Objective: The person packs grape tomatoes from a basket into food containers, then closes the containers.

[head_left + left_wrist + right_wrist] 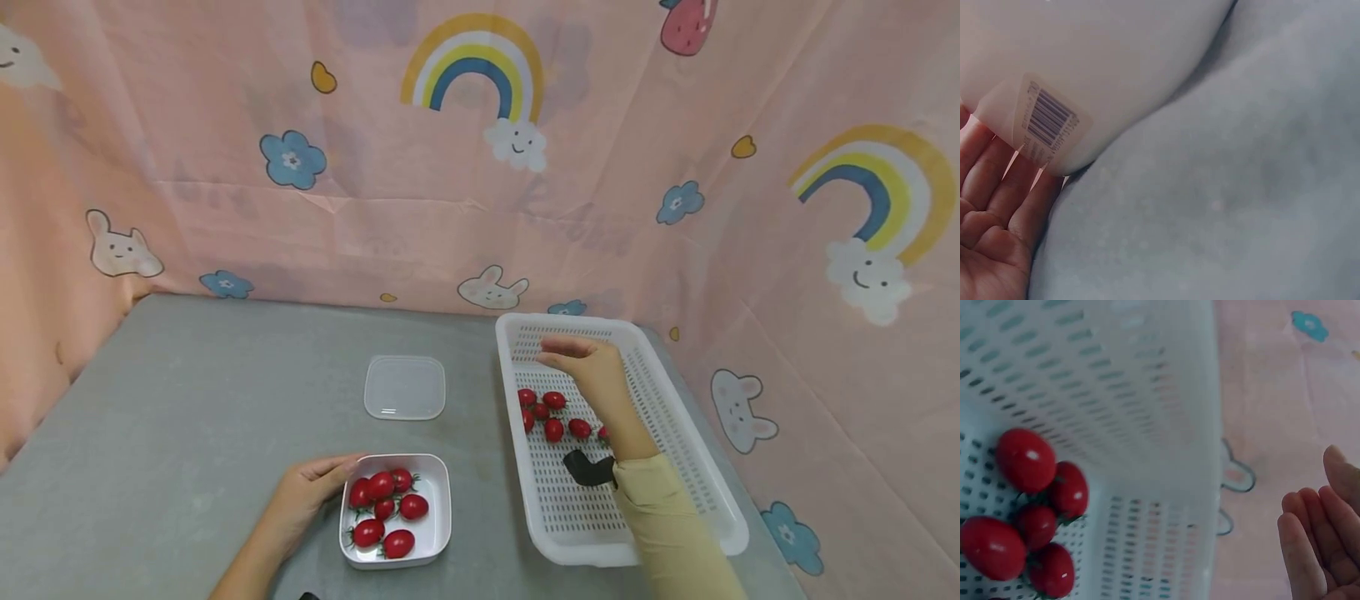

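Small red tomatoes (pixel 398 544) with green stems lie in a white square container (pixel 440 533). My left hand (pixel 303 492) rests against the container's left side, fingertips at its upper left corner. In the left wrist view, the fairly straight fingers (pixel 988 178) touch the container wall (pixel 1129 56) beside a barcode label (pixel 1050 119). Over the far part of a white perforated basket (pixel 517 492) hovers my right hand (pixel 588 367), its fingers loosely bent with nothing between them. More tomatoes (pixel 553 430) lie on the basket floor, some hidden behind the right forearm.
A clear flat lid (pixel 405 388) lies on the grey table (pixel 187 417) behind the container. The black wrist-camera piece (pixel 588 468) on the right arm hangs over the basket. A pink patterned cloth (pixel 337 225) encloses the table's back and sides.
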The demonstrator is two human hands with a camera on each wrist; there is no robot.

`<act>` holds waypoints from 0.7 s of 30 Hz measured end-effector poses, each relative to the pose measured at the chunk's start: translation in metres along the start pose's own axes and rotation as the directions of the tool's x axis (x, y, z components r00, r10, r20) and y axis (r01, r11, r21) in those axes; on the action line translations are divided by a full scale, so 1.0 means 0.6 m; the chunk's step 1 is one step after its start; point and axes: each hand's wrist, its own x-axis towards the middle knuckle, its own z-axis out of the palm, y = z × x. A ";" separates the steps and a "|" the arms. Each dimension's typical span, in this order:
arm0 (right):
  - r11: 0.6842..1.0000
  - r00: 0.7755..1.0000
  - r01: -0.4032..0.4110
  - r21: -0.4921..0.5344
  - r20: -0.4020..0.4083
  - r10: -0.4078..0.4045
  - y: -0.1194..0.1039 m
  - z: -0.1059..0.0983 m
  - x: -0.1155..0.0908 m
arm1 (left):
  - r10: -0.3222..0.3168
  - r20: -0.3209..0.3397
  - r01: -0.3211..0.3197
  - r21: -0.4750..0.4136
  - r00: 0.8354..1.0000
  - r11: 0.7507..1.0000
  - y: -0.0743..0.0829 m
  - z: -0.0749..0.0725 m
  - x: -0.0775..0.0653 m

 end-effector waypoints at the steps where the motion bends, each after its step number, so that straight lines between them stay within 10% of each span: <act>1: 1.000 1.000 0.000 -0.001 0.010 0.000 0.007 -0.002 0.005 | 0.001 0.001 -0.001 0.000 1.000 1.000 0.000 0.000 0.000; 21: 0.954 0.948 -0.250 -0.167 0.157 0.276 0.142 -0.031 0.069 | 0.028 0.003 -0.028 -0.008 1.000 1.000 -0.005 0.000 0.002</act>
